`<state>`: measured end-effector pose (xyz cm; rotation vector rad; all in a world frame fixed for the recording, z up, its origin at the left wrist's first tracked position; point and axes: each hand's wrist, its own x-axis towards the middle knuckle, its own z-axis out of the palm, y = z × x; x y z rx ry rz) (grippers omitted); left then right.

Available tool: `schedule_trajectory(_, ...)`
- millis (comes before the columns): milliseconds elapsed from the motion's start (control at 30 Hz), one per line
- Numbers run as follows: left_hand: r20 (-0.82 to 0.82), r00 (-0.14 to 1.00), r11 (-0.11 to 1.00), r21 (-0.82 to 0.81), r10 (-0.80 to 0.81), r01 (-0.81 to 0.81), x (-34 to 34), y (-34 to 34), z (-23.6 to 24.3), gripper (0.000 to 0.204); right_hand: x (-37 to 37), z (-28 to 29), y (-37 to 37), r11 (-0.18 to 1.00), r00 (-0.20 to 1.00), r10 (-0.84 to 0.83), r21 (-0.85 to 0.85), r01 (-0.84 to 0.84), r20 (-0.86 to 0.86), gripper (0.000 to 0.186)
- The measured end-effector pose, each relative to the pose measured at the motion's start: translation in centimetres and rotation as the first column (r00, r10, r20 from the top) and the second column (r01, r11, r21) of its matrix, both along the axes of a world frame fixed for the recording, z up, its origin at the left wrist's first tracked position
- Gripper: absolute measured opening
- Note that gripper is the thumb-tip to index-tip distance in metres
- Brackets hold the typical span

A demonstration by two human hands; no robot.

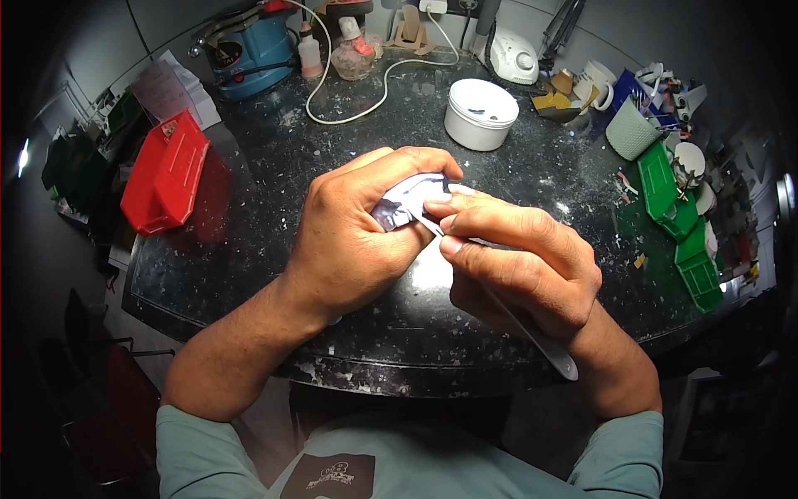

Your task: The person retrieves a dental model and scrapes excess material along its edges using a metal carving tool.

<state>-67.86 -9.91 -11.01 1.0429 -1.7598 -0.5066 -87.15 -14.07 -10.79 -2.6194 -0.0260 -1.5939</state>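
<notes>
My left hand is closed round a small white and dark-purple moulded piece, partly covered by its thumb and fingers, above the black worktop's middle. My right hand grips a slim spatula-like tool in a pinch. The tool's tip meets the piece, and the right fingertips lie against it. The tool's long handle runs down toward the lower right, ending in a rounded flat end. What exactly the piece is, I cannot tell.
The black speckled worktop holds a red bin, white tub, blue machine, white device, looping cable, bottles, a mesh cup and green bins. A red chair stands lower left.
</notes>
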Motion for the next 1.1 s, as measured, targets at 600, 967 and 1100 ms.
schedule_trajectory(600, -0.392, 0.888, 0.894, 0.267, -0.241, 0.36, 1.0, -0.2, 0.0, 0.05, -0.2, -0.1, -0.6, 0.989, 0.99, -0.031, 0.147, 0.01, 0.141, 0.028)
schedule_trajectory(967, 0.02, 0.969, 0.966, 0.073, -0.248, 0.246, 1.6, -0.5, 1.2, 0.053, -0.5, -0.1, -0.5, 0.993, 0.994, 0.039, 0.108, -0.051, 0.106, 0.028)
schedule_trajectory(1100, -0.005, 0.967, 0.961, 0.11, -0.253, 0.252, 1.6, -0.2, 1.4, 0.052, -0.5, -0.1, -0.6, 0.996, 0.995, 0.041, 0.075, -0.048, 0.09, 0.027)
